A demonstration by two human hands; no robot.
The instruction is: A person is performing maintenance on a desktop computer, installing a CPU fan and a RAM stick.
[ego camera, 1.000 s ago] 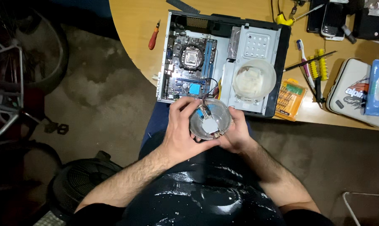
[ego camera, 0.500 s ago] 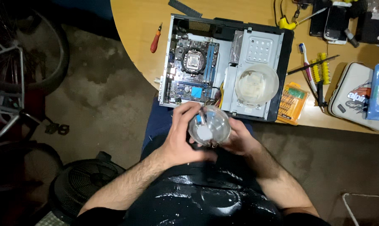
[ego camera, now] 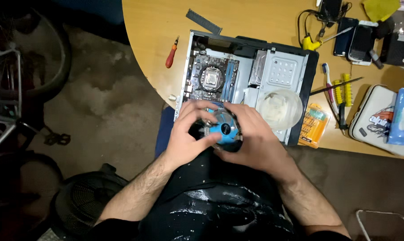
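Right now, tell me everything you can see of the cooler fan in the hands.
The fan is round, with a bright blue hub and blades and pale metal fins showing at its left edge. It faces up toward the camera, held at the table's near edge, in front of the open case. The left hand grips its left side, the right hand wraps its right and near side. Its underside is hidden.

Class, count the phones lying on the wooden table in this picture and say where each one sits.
3 that show: a dark phone at the table's top edge, a blue-black phone below it, and a white-edged phone beside that. Clutter may hide others.
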